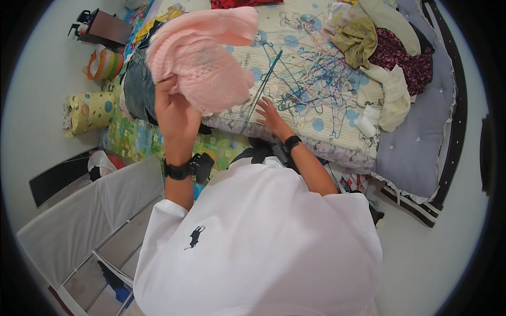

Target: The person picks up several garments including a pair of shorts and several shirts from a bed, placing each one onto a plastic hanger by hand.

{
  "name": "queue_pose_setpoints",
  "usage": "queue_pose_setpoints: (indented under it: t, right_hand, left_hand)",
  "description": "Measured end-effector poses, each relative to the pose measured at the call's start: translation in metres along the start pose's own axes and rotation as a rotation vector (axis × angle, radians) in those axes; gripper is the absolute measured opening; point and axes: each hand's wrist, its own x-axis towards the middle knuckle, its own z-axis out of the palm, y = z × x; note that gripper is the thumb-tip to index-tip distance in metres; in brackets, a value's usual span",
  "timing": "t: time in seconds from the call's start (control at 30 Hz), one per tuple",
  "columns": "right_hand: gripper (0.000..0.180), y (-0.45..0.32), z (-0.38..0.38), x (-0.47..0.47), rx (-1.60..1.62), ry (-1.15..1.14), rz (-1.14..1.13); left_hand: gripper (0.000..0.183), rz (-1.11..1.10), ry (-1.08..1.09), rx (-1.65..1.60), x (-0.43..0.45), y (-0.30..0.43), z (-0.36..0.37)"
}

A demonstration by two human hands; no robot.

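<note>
My left hand [178,106] grips a pink knitted garment [209,59], raised above the near edge of the bed. The garment's folds hide most of the fingers. To its right, my right hand [272,118] is spread, fingers apart. Just beyond those fingertips a blurred teal clothes hanger [265,85] stands at a slant; whether the fingers touch it cannot be told. Past it, on the patterned quilted mattress cover [318,124], lies a tangled heap of blue, pink, white and purple clothes hangers [320,77].
Crumpled clothes, including a dark floral garment [403,59] and a cream cloth [395,98], lie at the right beside a grey cushion [415,146]. A white roll [365,125] is near them. Jeans [140,85] rest at the bed's left. A fabric-sided rack [114,193] stands lower left.
</note>
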Motion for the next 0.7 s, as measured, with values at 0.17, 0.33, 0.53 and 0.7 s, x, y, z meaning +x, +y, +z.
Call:
queue_pose_setpoints:
  t: [0.17,0.33,0.53,0.7]
  right_hand:
    - [0.068,-0.015,0.006,0.018,0.136,0.000,-0.100]
    - [0.051,-0.042,0.005,0.020,-0.068,-0.252,-0.085]
    - [0.041,-0.044,0.050,0.014,-0.439,-0.249,-0.422]
    - [0.023,-0.027,0.073,0.012,-0.151,-0.262,-0.222]
  left_hand:
    - [0.029,0.029,-0.104,-0.012,-0.009,0.008,0.027]
    - [0.027,0.060,-0.085,-0.006,-0.012,0.005,0.053]
    - [0.032,0.194,0.099,0.095,-0.017,-0.007,0.074]
    - [0.045,0.527,0.215,0.691,-0.008,0.006,0.032]
